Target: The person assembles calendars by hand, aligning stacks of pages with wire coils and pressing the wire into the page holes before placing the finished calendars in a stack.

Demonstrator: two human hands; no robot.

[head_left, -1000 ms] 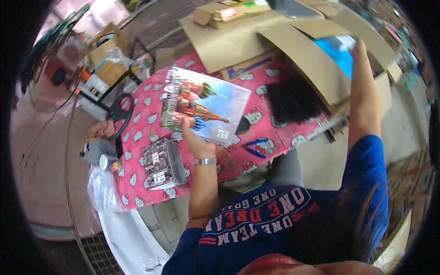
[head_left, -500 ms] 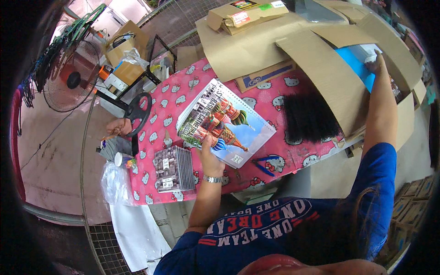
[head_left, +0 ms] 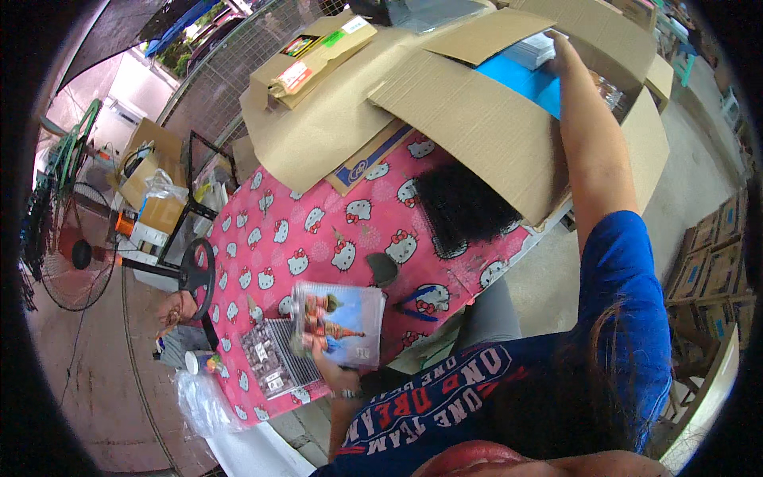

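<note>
My left hand (head_left: 338, 374) is closed on the lower edge of a spiral notebook (head_left: 340, 322), whose cover shows a colourful domed cathedral. The notebook hangs over a stack of dark, patterned spiral notebooks (head_left: 266, 362) at the table's near left edge and partly overlaps it. My right arm reaches over the open cardboard box (head_left: 477, 119) at the far right. There my right hand (head_left: 563, 56) grips the side of a white stack of what looks like paper (head_left: 531, 50), its fingertips partly hidden. Bright blue sheets (head_left: 520, 83) lie beside that stack inside the box.
Black binding wires (head_left: 461, 207) lie on the pink patterned tablecloth (head_left: 318, 215). Near the front edge are blue-handled pliers (head_left: 421, 302) and a dark grey piece (head_left: 383, 269). A smaller carton (head_left: 318, 60) rests on brown card. A fan (head_left: 79, 254) stands left; cartons (head_left: 707, 262) are piled right.
My left hand has lowered the cathedral notebook toward the notebook stack, uncovering the dark grey piece. My right hand stays at the white stack in the box. The whole view has turned.
</note>
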